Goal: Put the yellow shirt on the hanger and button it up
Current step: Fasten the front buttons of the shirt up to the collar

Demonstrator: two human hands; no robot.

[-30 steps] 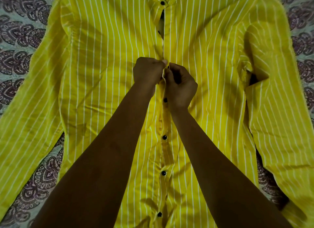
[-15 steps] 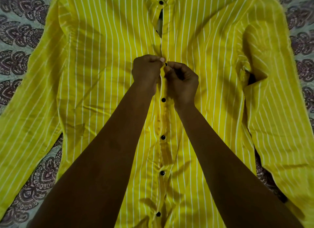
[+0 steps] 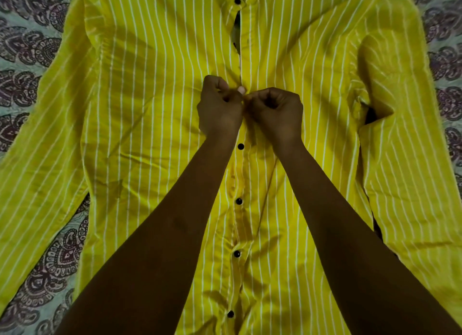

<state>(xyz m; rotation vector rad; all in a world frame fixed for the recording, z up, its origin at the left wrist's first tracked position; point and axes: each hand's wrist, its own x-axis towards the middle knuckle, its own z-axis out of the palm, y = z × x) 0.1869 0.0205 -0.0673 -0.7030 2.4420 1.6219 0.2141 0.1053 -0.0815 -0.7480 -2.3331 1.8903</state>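
Yellow shirt lies flat, front up, on a patterned bedsheet; sleeves spread to both sides. Compared with a second ago, the button between the thumbs is no longer visible and both hands have closed in on the front strip above the fastened button. Probably that button is going through its hole; not confirmed. Left hand pinches the strip's edge, right hand likewise, knuckles touching. Above the hands a gap remains open below the collar button. Hanger not visible. Forearms hide part of the strip.
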